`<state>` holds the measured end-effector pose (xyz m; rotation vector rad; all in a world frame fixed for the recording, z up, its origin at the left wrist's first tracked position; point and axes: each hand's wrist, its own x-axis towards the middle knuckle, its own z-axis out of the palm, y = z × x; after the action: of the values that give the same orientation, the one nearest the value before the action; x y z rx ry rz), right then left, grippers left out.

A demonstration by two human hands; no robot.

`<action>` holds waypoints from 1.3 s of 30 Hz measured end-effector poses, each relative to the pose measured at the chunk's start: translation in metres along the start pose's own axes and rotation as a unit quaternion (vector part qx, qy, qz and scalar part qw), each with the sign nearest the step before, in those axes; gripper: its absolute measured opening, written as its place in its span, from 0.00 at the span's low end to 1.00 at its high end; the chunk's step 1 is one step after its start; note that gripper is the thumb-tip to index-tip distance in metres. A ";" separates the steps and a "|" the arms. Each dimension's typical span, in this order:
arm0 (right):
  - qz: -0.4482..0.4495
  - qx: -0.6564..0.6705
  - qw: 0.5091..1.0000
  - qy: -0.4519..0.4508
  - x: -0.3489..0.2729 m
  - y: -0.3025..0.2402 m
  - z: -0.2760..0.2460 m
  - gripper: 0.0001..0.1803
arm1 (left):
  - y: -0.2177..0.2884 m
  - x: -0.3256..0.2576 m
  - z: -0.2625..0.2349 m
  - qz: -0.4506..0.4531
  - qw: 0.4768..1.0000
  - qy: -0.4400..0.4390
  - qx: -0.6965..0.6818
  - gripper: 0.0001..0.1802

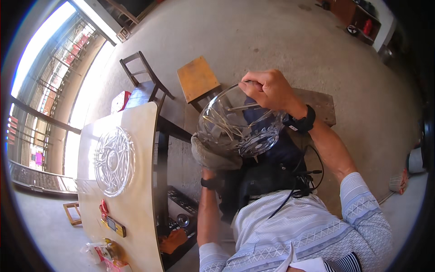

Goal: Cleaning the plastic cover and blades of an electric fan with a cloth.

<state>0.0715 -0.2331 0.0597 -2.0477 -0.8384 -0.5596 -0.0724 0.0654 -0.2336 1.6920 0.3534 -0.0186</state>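
Observation:
In front of my body I hold a large clear glass bowl (222,106), tilted on its side, with a patterned round base (259,142). My right hand (270,89) is closed on the bowl's upper rim, its fingers curled over the edge. Against the bowl's lower left side presses my left hand (216,155), covered by a grey cloth or glove that hides the fingers. Bright streaks show through the glass; whether they are reflections or cut pattern I cannot tell. On the table to my left lies a round, clear patterned glass dish (115,161).
The pale table (140,213) also carries a small yellow-and-black device (116,226) and some packets (105,251). Beyond it stand a dark wooden chair (144,86) and a wooden stool (198,78). A wooden bench (319,106) is behind my right hand. A black cable (321,158) loops by my waist.

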 end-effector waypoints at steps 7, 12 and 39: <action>0.006 0.014 1.000 0.020 -0.024 0.006 -0.022 0.08 | -0.002 0.002 0.010 -0.018 1.000 -0.002 -0.009 0.29; -0.024 0.014 0.999 0.026 -0.062 -0.003 -0.046 0.12 | 0.006 0.018 0.017 -0.019 1.000 -0.016 -0.002 0.29; -0.131 0.007 0.977 -0.171 -0.174 -0.012 -0.014 0.27 | 0.095 0.016 0.005 0.221 0.969 0.088 0.067 0.29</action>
<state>-0.0559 -0.3019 -0.0379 -2.0633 -1.3253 -0.3427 -0.0337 0.0541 -0.1465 1.8790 0.1016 0.4478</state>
